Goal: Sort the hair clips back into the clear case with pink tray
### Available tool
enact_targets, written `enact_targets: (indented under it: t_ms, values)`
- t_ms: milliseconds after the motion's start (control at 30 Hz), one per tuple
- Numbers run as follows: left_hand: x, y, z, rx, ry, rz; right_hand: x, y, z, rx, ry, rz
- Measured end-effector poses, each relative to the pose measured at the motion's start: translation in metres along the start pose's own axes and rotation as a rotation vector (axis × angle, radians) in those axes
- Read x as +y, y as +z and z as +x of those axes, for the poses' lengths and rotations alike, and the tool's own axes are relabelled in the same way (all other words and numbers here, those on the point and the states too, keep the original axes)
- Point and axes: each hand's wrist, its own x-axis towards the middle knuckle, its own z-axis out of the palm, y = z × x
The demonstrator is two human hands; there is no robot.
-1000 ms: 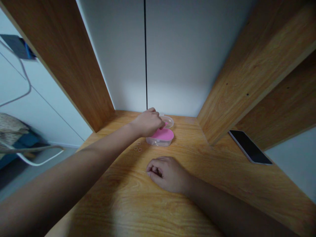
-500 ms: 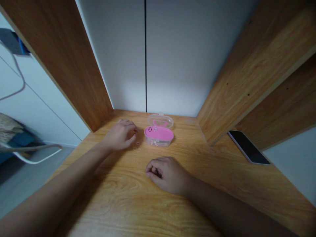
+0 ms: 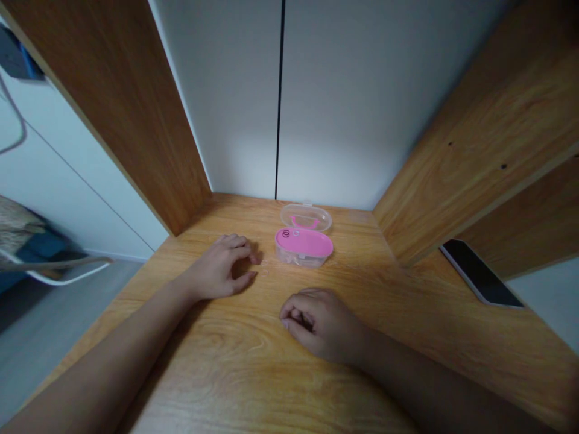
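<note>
My left hand is low over the wooden tabletop, thumb and fingers apart, with nothing visible between them. Just off its fingertips lie several small clear rings, faint against the wood. To their right stands a clear oval plastic box with a pink inner tray. Its transparent lid, with a pink handle, is tipped back behind it. Dark rings and a pale ring rest on the pink surface. My right hand lies loosely curled in front of the box, with nothing visible in it.
A phone with a dark screen lies at the right, past an upright wooden panel. Another wooden panel rises on the left, and white panels close off the back. A white-framed object is beyond the left edge.
My left hand has come nearer the clear rings, and its thumb and fingers have spread wider. My right hand stays curled by the box. The whole view has shifted slightly.
</note>
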Motion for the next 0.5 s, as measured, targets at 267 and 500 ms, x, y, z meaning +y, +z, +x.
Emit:
enact_targets:
  t_ms: [267,500]
  values:
    - [-0.01,-0.016,-0.01,-0.081,0.017,-0.122,-0.001,0.0,0.001,-0.023,-0.005,-0.009]
    - [-0.011,-0.008,-0.007,-0.045,0.023,-0.14,-0.004,-0.001,0.001,-0.022,-0.007,-0.005]
